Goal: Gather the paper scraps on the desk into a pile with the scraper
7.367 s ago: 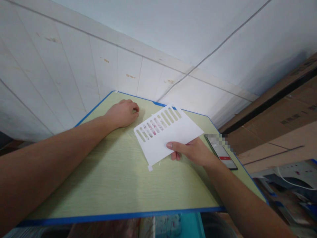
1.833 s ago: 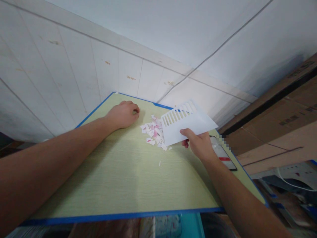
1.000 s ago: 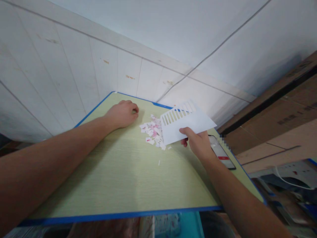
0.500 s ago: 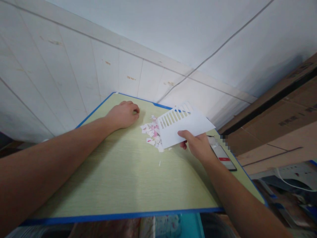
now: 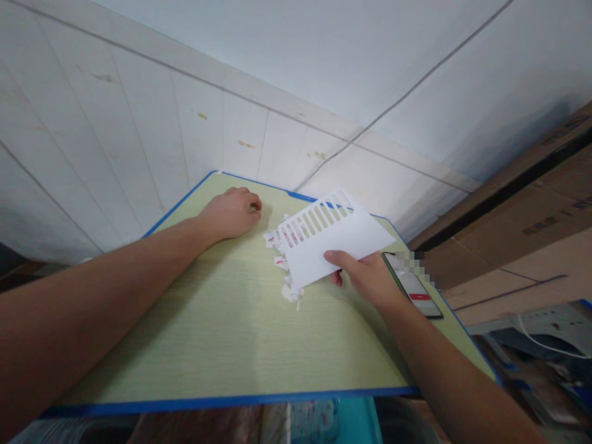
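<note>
My right hand [image 5: 363,277] grips a flat white slotted sheet [image 5: 308,256], thumb on top and fingers underneath. A row of long slots runs along the sheet's far side. Its left edge lies over a small heap of torn paper scraps [image 5: 291,292], white with pink bits. Part of the heap is hidden under the sheet, and some scraps show through the slots. To the left of the heap, my left hand [image 5: 232,213] rests on the tabletop, its fingers curled in with nothing visible in them.
The pale green table [image 5: 222,333] has a blue edge and stands against a white panelled wall [image 5: 240,132]. A phone [image 5: 419,293] lies by my right wrist. Cardboard boxes [image 5: 522,216] are at the right, and a teal container [image 5: 358,419] shows below the front edge.
My right hand has moved the slotted sheet left and slightly toward me, over the scraps. Some scraps have shifted toward the near side. My left hand has stayed put.
</note>
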`<state>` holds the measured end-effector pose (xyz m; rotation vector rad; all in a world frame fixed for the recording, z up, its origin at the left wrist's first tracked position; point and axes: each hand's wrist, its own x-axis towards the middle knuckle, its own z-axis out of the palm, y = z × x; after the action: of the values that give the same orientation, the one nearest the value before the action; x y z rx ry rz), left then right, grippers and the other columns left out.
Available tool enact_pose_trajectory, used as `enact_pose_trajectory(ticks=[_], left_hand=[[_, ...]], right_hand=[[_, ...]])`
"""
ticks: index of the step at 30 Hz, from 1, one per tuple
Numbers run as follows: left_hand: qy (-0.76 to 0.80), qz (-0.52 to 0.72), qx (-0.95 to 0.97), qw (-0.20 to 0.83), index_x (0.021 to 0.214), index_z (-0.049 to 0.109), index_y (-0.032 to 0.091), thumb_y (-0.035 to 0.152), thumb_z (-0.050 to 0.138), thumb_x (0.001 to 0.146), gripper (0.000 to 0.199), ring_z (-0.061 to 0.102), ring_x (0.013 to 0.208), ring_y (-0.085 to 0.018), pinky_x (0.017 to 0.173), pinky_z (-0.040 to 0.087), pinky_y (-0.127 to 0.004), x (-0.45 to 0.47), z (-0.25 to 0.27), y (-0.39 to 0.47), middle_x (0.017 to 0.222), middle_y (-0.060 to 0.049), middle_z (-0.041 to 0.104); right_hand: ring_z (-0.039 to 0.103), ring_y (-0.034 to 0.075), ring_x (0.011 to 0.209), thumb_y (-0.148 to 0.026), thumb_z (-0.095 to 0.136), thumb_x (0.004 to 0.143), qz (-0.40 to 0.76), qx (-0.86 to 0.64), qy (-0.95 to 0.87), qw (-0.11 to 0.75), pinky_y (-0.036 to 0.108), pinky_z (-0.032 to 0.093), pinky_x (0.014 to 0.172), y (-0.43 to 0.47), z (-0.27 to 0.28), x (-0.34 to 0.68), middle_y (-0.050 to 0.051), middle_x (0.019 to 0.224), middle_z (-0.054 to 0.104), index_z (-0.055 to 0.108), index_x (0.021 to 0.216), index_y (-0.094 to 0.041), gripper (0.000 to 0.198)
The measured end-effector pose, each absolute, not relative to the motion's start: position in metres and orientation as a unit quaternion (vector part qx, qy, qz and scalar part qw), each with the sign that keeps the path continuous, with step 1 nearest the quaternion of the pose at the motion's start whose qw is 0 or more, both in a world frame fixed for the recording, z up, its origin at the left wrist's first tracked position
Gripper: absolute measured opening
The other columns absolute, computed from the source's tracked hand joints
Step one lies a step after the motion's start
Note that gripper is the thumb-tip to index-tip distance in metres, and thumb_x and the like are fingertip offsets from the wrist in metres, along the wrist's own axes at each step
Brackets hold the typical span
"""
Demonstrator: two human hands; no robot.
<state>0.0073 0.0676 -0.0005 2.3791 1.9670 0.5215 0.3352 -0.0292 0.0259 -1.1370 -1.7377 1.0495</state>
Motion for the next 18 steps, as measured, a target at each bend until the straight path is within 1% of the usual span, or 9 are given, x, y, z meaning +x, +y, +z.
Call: enact_pose_trajectory(ticks=[3,9,13,18], left_hand=[[0.628,0.164,0.761,0.0,0.136,0.09,0.023,0.041,0.052,0.106,0.052,0.074,0.148,-0.037,0.13,0.059,-0.047,0.0072,-0.0005,0.067,0.145,-0.016,0.085],[0.63,0.171,0.757,0.004,0.133,0.091,0.025,0.042,0.054,0.104,0.05,0.075,0.146,-0.036,0.129,0.06,-0.046,0.0076,-0.0007,0.0673,0.144,-0.015,0.086],[0.631,0.18,0.755,0.012,0.132,0.092,0.025,0.041,0.057,0.103,0.048,0.074,0.147,-0.038,0.13,0.059,-0.049,0.0083,-0.0001,0.0672,0.145,-0.016,0.086],[0.629,0.18,0.756,0.014,0.132,0.091,0.024,0.04,0.055,0.104,0.049,0.075,0.147,-0.039,0.13,0.059,-0.051,0.0078,0.0003,0.0661,0.146,-0.017,0.086]], right_hand=[[0.06,0.02,0.049,-0.04,0.086,0.089,0.418,-0.441,-0.688,0.396,0.033,0.056,0.049,-0.0318,0.0265,0.3351,0.003,0.056,0.068,0.071,0.066,-0.027,0.031],[0.061,0.019,0.05,-0.04,0.086,0.09,0.41,-0.449,-0.688,0.396,0.033,0.056,0.049,-0.032,0.0252,0.3355,0.003,0.057,0.069,0.071,0.068,-0.026,0.03],[0.06,0.019,0.049,-0.042,0.084,0.09,0.386,-0.458,-0.695,0.398,0.033,0.057,0.049,-0.0299,0.0262,0.336,0.004,0.055,0.067,0.069,0.062,-0.026,0.036],[0.055,0.018,0.046,-0.044,0.084,0.084,0.377,-0.475,-0.673,0.424,0.033,0.053,0.046,-0.0295,0.0283,0.3332,0.004,0.053,0.065,0.069,0.059,-0.026,0.034]])
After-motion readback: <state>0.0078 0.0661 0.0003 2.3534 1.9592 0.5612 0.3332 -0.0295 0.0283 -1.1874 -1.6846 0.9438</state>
